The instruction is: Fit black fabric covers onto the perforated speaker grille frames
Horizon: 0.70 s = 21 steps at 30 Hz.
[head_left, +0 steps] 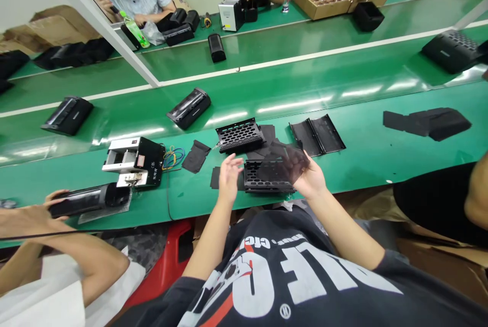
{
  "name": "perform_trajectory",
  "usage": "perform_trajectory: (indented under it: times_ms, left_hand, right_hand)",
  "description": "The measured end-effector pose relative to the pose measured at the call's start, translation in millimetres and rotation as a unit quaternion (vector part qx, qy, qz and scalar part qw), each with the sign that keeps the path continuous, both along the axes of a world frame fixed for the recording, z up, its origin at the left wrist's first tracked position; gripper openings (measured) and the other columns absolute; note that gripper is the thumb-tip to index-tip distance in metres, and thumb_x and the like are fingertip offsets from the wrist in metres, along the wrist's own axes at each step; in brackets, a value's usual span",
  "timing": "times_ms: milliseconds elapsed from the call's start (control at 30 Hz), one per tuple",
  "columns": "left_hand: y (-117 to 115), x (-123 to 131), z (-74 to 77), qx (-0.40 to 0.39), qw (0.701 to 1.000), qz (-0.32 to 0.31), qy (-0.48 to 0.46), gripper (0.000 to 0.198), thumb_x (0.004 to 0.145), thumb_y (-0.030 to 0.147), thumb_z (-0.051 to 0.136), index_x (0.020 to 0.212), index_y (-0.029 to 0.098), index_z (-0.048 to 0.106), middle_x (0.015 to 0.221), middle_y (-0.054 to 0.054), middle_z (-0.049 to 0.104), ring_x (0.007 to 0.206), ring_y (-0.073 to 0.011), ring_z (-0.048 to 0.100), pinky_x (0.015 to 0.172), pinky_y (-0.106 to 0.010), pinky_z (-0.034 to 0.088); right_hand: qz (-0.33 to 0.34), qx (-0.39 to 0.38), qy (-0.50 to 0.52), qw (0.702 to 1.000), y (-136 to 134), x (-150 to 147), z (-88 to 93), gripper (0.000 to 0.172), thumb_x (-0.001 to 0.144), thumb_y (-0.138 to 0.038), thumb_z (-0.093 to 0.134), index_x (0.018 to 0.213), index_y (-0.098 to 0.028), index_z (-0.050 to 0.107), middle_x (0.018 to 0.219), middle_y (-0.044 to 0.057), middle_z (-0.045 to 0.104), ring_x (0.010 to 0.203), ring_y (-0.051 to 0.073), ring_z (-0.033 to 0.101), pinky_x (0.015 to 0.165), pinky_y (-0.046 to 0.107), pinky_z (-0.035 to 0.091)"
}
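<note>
A thin, see-through black mesh sheet (280,159) hangs from my right hand (311,178), whose fingers show dimly through it. Beneath the sheet lies a black slotted panel (263,184), partly hidden. My left hand (229,179) is just left of that panel, fingers stretched and apart, holding nothing. Behind it sits a second black slotted panel (241,135), tilted, on some flat dark sheets (270,136). To its right are black trough-shaped housing parts (318,135). Another dark sheet (196,156) lies farther left.
A white and black machine (133,161) with coiled wires stands left. Beside it, a co-worker's hands (57,202) hold a black cylindrical housing (91,201). Dark sheets (427,122) lie right. Black housings (189,107) sit on the green belt (244,90). Other people work across it.
</note>
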<state>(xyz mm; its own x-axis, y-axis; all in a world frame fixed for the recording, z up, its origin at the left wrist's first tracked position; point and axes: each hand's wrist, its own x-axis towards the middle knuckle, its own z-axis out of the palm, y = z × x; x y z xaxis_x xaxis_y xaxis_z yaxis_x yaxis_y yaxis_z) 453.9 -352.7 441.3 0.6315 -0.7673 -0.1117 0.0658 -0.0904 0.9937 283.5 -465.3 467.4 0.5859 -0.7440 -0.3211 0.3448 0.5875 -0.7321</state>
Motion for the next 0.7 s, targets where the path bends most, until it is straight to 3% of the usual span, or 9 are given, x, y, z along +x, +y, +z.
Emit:
perform_trajectory:
  times_ms: [100, 200, 400, 467, 600, 700]
  left_hand:
    - [-10, -28, 16.3, -0.016, 0.979, -0.081, 0.185, 0.044, 0.064, 0.041, 0.064, 0.101, 0.018, 0.054, 0.1, -0.009, 0.06, 0.089, -0.0199, 0.057, 0.075, -0.031, 0.047]
    - [-12, -43, 24.0, 0.01, 0.964, -0.048, 0.261, 0.032, 0.058, 0.035, 0.07, 0.079, 0.015, 0.057, 0.079, -0.004, 0.062, 0.072, -0.0154, 0.058, 0.065, -0.028, 0.049]
    - [-5, -31, 36.2, 0.014, 0.967, -0.021, 0.253, 0.024, 0.056, 0.029, 0.072, 0.068, 0.015, 0.057, 0.062, 0.001, 0.06, 0.057, -0.0103, 0.056, 0.054, -0.022, 0.047]
    - [-2, -27, 38.6, 0.022, 0.968, -0.025, 0.249, 0.022, 0.056, 0.028, 0.072, 0.067, 0.014, 0.058, 0.062, 0.001, 0.061, 0.057, -0.0103, 0.056, 0.053, -0.021, 0.046]
    - [2, -25, 39.4, 0.035, 0.966, -0.038, 0.253, 0.021, 0.057, 0.028, 0.071, 0.066, 0.014, 0.058, 0.06, 0.001, 0.061, 0.055, -0.0105, 0.056, 0.053, -0.022, 0.047]
    - [3, -21, 34.7, 0.056, 0.962, -0.064, 0.26, 0.021, 0.06, 0.032, 0.068, 0.066, 0.014, 0.058, 0.06, 0.0, 0.061, 0.054, -0.0111, 0.056, 0.053, -0.023, 0.047]
  right_hand:
    - [0.014, 0.019, -0.025, 0.999, 5, 10, 3.8, 0.029, 0.079, -0.048, 0.041, 0.086, -0.027, 0.06, 0.112, -0.002, 0.058, 0.107, 0.019, 0.051, 0.082, 0.04, 0.047]
    - [0.026, 0.025, -0.031, 0.999, 7, 15, 5.4, 0.029, 0.078, -0.049, 0.041, 0.082, -0.026, 0.06, 0.111, -0.002, 0.059, 0.106, 0.019, 0.052, 0.081, 0.039, 0.047]
    - [0.019, 0.046, -0.011, 0.999, 6, 13, -2.1, 0.048, 0.077, -0.062, 0.03, 0.086, -0.023, 0.058, 0.105, 0.003, 0.063, 0.101, 0.02, 0.056, 0.079, 0.037, 0.048]
    - [0.032, 0.053, -0.004, 0.998, 7, 13, -7.4, 0.043, 0.077, -0.059, 0.035, 0.088, -0.023, 0.057, 0.1, 0.002, 0.065, 0.096, 0.019, 0.058, 0.078, 0.035, 0.048]
    - [0.037, 0.108, 0.016, 0.993, 10, 17, -19.1, 0.021, 0.077, -0.036, 0.047, 0.088, -0.023, 0.059, 0.089, 0.0, 0.068, 0.082, 0.016, 0.063, 0.07, 0.029, 0.051]
    - [0.013, 0.154, 0.012, 0.988, 9, 17, -29.6, 0.018, 0.077, -0.027, 0.047, 0.088, -0.022, 0.06, 0.084, -0.001, 0.069, 0.075, 0.013, 0.064, 0.064, 0.025, 0.052]
